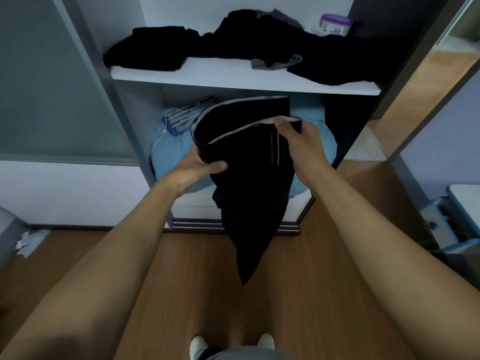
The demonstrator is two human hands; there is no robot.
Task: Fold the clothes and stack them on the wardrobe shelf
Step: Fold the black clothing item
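I hold a black pair of trousers (246, 183) in front of the open wardrobe, its grey-lined waistband up and its legs hanging to a point over the floor. My left hand (200, 166) grips the waistband's left fold. My right hand (298, 141) pinches the waistband's right end. Above, the white wardrobe shelf (233, 74) carries a folded black garment (150, 50) at the left and a loose heap of black clothes (298, 48) with a grey piece (275, 62) at the right.
Below the shelf lies a light blue bundle (171, 149) with hangers (181, 114) on top. A purple-and-white box (335, 23) stands at the shelf's back right. Wooden floor (194, 268) lies underfoot, paper scraps (30, 241) at the left, a blue-edged unit (452, 224) at the right.
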